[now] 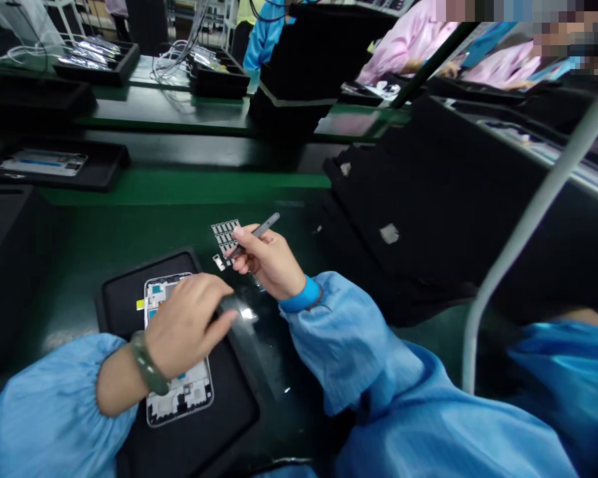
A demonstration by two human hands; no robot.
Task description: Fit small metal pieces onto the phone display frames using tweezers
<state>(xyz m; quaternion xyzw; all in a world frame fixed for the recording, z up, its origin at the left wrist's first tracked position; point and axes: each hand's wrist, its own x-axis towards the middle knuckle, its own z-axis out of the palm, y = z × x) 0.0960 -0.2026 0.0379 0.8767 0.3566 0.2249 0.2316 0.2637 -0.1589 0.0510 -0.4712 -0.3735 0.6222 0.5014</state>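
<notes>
Desk (80,245): dark green and shiny; open room left of the sheet, black stack (428,199) bounding the right side.
Sheet (224,234): rows of small silvery pieces, lying beyond the tray (229,411).
Tool (268,224): slim, grey, pinched in the right hand (272,259) at the sheet.
Device frame (194,392): silver-edged, whitish inside, in the black tray.
Left hand (187,322): above the frame, fingers curved; I cannot tell if it holds something.
</notes>
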